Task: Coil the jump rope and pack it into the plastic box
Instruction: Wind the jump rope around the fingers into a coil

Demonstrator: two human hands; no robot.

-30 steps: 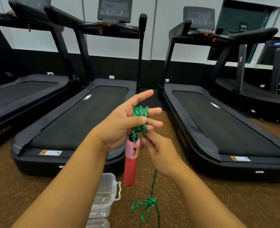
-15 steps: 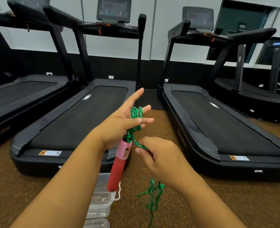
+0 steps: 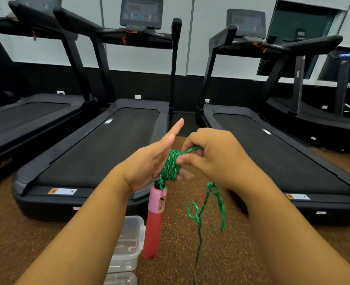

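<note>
Winding the rope [image 3: 171,166] around the left hand [image 3: 149,163], box [image 3: 127,243] not used yet.

The green rope is wrapped in several loops around the left hand's fingers [image 3: 175,128], which are spread out straight. Its pink and red handle [image 3: 155,219] hangs just below that hand. Beside the loops, the right hand [image 3: 215,157] pinches the loose rope, fingers shut on it. More rope dangles below the right hand down to the floor [image 3: 242,254], so winding is only partly done. The box sits on the floor below the left arm, lid on, nothing packed. Half a second ago the right hand was lower, under the loops; now it is up beside them.
</note>
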